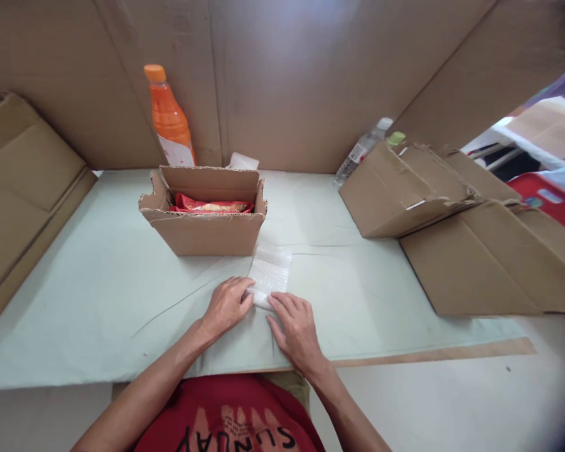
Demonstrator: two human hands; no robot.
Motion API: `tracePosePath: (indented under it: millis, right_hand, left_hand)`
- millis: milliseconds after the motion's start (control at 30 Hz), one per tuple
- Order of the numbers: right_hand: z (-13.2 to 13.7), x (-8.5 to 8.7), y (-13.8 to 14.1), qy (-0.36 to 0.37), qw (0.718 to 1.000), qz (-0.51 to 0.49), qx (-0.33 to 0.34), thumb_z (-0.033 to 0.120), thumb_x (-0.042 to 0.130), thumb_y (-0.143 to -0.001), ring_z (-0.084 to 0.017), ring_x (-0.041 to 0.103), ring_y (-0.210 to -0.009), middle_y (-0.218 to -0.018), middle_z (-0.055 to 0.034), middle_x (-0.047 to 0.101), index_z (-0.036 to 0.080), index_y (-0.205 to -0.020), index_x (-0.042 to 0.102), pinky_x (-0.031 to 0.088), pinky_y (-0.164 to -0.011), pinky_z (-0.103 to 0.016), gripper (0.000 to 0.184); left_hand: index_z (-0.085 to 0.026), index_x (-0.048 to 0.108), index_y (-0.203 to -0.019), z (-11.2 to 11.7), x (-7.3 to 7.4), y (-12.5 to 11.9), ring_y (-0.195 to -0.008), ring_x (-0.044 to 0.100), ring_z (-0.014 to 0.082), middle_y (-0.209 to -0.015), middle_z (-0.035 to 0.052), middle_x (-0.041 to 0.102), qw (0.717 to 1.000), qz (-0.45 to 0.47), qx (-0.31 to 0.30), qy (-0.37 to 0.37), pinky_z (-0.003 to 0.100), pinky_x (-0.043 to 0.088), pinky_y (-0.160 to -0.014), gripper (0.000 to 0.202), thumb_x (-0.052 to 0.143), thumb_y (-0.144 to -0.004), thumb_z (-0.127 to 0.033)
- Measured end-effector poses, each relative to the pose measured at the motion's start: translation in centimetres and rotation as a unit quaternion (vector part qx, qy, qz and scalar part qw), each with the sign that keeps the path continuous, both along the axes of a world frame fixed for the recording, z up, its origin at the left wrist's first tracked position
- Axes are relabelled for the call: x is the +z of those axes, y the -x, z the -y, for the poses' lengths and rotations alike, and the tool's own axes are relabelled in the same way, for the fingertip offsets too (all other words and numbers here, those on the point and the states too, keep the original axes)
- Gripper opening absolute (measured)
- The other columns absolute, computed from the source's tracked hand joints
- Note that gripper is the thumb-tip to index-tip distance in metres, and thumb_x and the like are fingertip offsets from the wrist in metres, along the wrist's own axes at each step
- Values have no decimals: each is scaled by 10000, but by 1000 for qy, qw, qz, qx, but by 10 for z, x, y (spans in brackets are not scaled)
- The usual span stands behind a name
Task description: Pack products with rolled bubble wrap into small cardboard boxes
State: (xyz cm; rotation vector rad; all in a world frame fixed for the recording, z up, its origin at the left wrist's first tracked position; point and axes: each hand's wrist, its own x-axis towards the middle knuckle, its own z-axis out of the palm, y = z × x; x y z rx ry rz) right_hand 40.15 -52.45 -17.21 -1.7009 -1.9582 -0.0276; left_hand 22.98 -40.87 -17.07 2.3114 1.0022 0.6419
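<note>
A strip of bubble wrap lies on the pale green cloth, its near end rolled up. My left hand grips the left end of the roll between thumb and fingers. At the roll's right end, my right hand has its fingertips pressed on the bubble wrap, with the thumb lower and a little apart. Whether anything is inside the roll is hidden. Just beyond my hands stands an open cardboard box with a red packet in it.
An orange bottle and a small white item stand behind the box. On the right are a clear bottle, a green-capped item and cardboard boxes. Another carton stands left. Cardboard panels close off the back.
</note>
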Motion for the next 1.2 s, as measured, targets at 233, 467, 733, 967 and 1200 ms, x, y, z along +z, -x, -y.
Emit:
tracePosePath:
  millis: [233,467,733,967,1200]
  right_hand:
    - [-12,-5,-10,3,999,-44,10,127,546,-965,-239,628,-1014,-1106,-74,741,194,-1150,662,447,-883,-406,228]
    - [-4,2,-14,-3,995,-100,7,193,562,-957,-241,644,-1033,-1111,-85,730,212,-1174,651,470,-892,-410,234]
    - [-11,-7,-12,16,999,-36,-1,167,572,-941,-252,614,-1052,-1135,-81,721,226,-1199,652,441,-906,-422,277]
    - [-13,-3,-16,26,994,-108,8,207,561,-959,-231,643,-953,-1031,-66,747,220,-1133,676,458,-857,-395,209]
    - [-6,2,-14,29,995,-100,1,205,582,-932,-235,624,-982,-1035,-58,741,232,-1131,681,453,-857,-396,224]
  left_hand:
    - [-176,650,-1163,9,2,7,-1085,617,260,-1179,120,662,997,26,-52,-45,410,521,-941,301,611,-865,-175]
    - [-187,677,-1079,8,1,13,-938,595,244,-948,69,716,996,25,-82,-12,409,503,-846,200,553,-923,-165]
    - [-175,637,-1189,9,1,5,-1039,607,256,-1112,111,658,999,28,-30,-30,423,522,-918,289,550,-913,-174]
    - [-192,637,-1200,12,1,11,-1110,597,261,-1191,115,665,996,50,-58,-49,438,502,-958,307,571,-901,-164]
    - [-185,697,-1089,10,-1,10,-912,604,236,-914,76,726,996,45,-74,-16,405,498,-833,221,539,-936,-204]
